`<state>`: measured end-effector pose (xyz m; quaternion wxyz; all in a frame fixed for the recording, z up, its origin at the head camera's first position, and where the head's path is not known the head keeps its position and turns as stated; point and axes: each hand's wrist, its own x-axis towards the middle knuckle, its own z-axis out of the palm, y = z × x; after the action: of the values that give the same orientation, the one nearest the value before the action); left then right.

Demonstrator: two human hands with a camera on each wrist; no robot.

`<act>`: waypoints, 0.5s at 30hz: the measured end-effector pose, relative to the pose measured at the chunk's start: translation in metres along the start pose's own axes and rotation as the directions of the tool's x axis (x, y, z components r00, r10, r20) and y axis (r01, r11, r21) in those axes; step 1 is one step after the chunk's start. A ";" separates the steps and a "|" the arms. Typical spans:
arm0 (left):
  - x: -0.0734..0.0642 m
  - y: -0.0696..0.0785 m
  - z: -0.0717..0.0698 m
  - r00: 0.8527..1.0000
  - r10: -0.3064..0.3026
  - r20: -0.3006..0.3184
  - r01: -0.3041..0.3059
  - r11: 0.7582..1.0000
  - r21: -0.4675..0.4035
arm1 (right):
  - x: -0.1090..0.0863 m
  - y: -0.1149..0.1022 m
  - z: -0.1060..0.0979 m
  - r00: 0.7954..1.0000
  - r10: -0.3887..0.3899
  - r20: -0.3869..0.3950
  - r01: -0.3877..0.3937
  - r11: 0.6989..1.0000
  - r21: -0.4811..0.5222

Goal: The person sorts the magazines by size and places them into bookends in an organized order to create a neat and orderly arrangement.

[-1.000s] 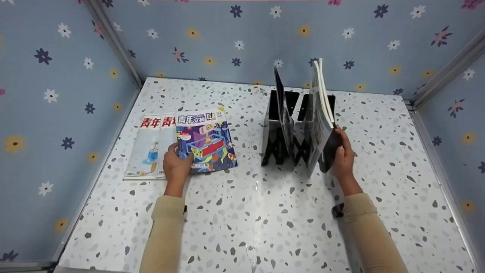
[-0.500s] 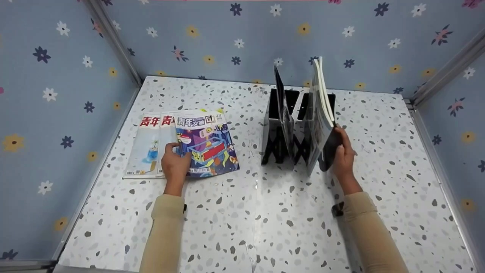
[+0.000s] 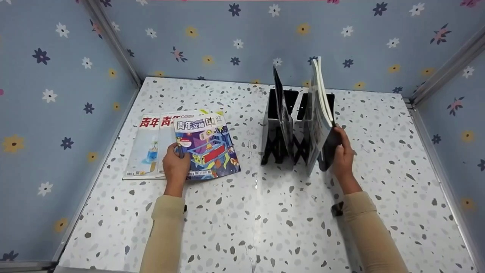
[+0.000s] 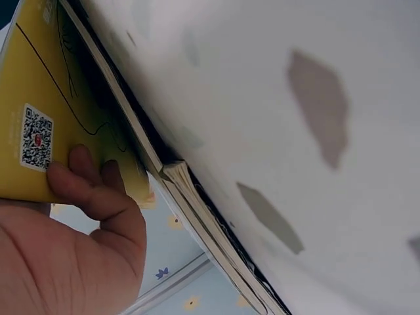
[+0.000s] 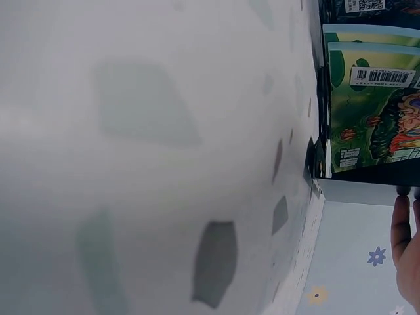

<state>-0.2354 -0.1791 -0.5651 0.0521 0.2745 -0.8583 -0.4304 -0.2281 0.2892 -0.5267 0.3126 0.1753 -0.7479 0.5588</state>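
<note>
At the left of the head view, my left hand (image 3: 176, 163) pinches the lower left edge of a purple-covered magazine (image 3: 212, 149). This magazine lies over several others and is tilted up a little from them. In the left wrist view, my left fingers (image 4: 98, 197) lie against a yellow cover with a QR code (image 4: 37, 138). My right hand (image 3: 344, 157) touches the outer right side of a black expandable book stand (image 3: 273, 131), fingertips against its end plate. Magazines (image 3: 320, 102) stand upright at the right end of the stand; their green covers (image 5: 367, 105) show in the right wrist view.
Two pale magazines (image 3: 142, 148) with red titles overlap left of the purple one. A thin dark magazine (image 3: 282, 102) stands at the stand's left end. Flower-patterned panels (image 3: 238, 41) enclose the speckled table (image 3: 242, 227) at the back and sides.
My left hand has drawn the purple magazine slightly toward me, and the top edge of another magazine now shows behind it. My right hand stays on the stand.
</note>
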 end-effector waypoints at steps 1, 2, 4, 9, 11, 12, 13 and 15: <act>-0.001 0.000 0.000 1.000 -0.001 -0.006 0.001 1.000 0.003 | 0.000 0.000 0.000 1.000 -0.001 -0.001 0.001 1.000 0.000; -0.001 0.001 0.000 1.000 0.000 -0.014 0.000 1.000 0.006 | 0.000 0.000 0.000 1.000 -0.004 -0.001 0.004 1.000 -0.003; -0.003 0.002 0.000 0.999 0.007 -0.040 -0.007 1.000 0.002 | 0.000 0.000 0.000 1.000 -0.012 -0.001 0.012 1.000 -0.003; -0.007 0.004 0.001 0.992 0.058 -0.112 -0.060 0.998 -0.013 | 0.000 0.000 0.001 0.999 -0.035 -0.001 0.035 0.999 0.003; -0.008 0.004 0.001 0.987 0.090 -0.129 -0.092 0.996 -0.012 | 0.000 0.000 0.001 0.999 -0.036 -0.003 0.036 0.999 0.006; -0.008 0.004 0.001 0.985 0.105 -0.136 -0.108 0.994 -0.011 | 0.000 0.000 0.001 0.999 -0.034 -0.005 0.034 0.999 0.008; -0.008 0.004 0.002 0.983 0.119 -0.141 -0.122 0.993 -0.012 | 0.000 0.000 0.001 0.999 -0.032 -0.006 0.032 0.999 0.009; -0.008 0.004 0.002 0.982 0.131 -0.139 -0.135 0.991 -0.017 | 0.000 0.000 0.001 1.000 -0.024 -0.008 0.024 1.000 0.006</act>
<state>-0.2308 -0.1721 -0.5620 0.1432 0.2448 -0.8634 -0.4173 -0.2285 0.2885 -0.5270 0.3219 0.1830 -0.7427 0.5580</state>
